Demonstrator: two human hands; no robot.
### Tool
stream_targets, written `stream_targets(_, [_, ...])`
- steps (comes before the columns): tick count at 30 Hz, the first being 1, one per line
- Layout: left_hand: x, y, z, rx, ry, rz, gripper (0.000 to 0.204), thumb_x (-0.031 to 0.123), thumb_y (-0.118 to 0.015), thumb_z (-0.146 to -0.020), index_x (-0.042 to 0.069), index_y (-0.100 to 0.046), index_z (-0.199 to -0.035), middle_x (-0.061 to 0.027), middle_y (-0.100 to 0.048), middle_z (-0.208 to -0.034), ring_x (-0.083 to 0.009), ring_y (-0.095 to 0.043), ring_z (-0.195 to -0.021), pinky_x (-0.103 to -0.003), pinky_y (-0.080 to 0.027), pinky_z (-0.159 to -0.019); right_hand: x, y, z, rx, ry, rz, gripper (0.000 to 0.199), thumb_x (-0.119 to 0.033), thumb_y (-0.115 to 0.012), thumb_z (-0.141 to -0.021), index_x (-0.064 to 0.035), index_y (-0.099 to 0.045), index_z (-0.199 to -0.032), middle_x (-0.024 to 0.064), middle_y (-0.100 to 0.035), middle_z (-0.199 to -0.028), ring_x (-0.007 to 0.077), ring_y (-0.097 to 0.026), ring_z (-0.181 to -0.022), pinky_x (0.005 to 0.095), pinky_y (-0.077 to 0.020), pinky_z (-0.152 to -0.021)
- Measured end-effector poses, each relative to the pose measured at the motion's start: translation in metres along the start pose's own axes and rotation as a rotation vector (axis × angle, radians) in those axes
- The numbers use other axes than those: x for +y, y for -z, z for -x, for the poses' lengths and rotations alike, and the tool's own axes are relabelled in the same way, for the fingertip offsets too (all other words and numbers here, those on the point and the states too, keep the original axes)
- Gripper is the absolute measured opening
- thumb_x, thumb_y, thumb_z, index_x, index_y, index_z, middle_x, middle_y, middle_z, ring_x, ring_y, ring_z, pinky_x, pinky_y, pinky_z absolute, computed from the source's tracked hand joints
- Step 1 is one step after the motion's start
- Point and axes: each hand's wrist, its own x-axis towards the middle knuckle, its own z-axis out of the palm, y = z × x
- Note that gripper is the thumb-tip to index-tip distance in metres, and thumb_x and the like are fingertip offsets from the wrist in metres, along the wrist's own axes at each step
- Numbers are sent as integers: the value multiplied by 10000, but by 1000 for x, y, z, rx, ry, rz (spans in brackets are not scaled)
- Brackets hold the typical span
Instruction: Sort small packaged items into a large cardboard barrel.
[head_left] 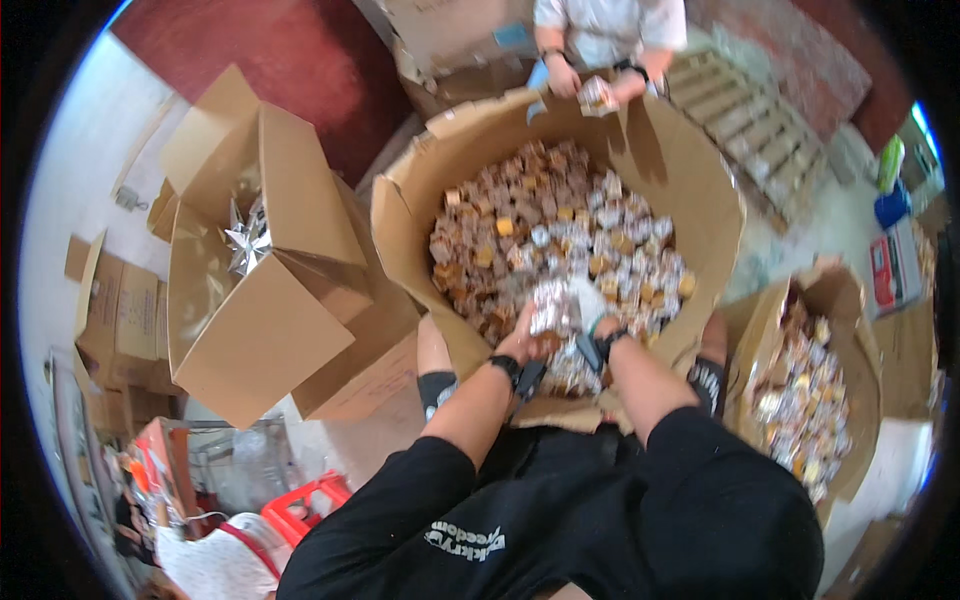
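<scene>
Between my hands, over a large round-sided cardboard bin [712,205], is a shiny, clear-wrapped packet [553,305]. My left hand [522,342] grips it from the left and below, fingers closed round it. My right hand [592,308], which looks covered by a white glove, is closed against its right side. Blur hides its fingertips. Under and beyond my hands lie heaps of small pieces: brown and gold blocks [505,205] at the left, silvery wrapped ones [630,225] at the right. Both my wrists carry dark bands.
Across the bin, a co-worker's hands [628,86] hold a similar packet [597,97]. A tall open carton [240,335] with a silver star [248,240] stands left. Another carton [865,390] of wrapped pieces stands right. A wooden pallet [755,125] lies far right; a red crate [308,505] sits lower left.
</scene>
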Motion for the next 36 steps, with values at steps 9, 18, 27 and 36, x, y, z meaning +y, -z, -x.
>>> stream_targets(9, [44, -36, 33, 3, -99, 391, 772, 858, -311, -801, 194, -643, -1015, 40, -641, -822, -163, -561, -617, -258, -301, -429, -14, -33, 22, 295, -346, 1770, 466, -426, -518, -921, -10, -680, -1055, 218, -650, -1155, 369, -631, -1041, 436, -490, -891])
stream_targets(18, [45, -50, 43, -197, -164, 454, 634, 772, -442, -812, 193, -622, -997, 22, -621, -797, -140, -528, -606, -246, -315, -405, -63, -74, 53, -268, 341, 879, 521, -110, -610, -837, -20, -499, -1338, 142, -618, -1243, 222, -577, -1175, 321, -458, -986])
stream_targets(27, [45, -53, 29, -69, -165, 431, 592, 731, -506, -777, 194, -659, -971, 15, -637, -815, -144, -572, -642, -281, -417, -478, -88, -108, 116, -216, 510, 1484, 826, -294, -736, -734, -92, -382, -1453, 214, -437, -1455, 374, -446, -1327, 401, -365, -1100])
stream_targets(36, [13, -90, 52, -316, -6, 202, 628, 566, -386, -967, 64, -553, -1306, -146, -640, -1212, -299, -648, -1061, -480, -515, -957, -109, -133, 203, -135, 735, 1715, 1056, -355, -845, -595, -22, -337, -1458, 239, -414, -1432, 398, -370, -1358, 438, -325, -1124])
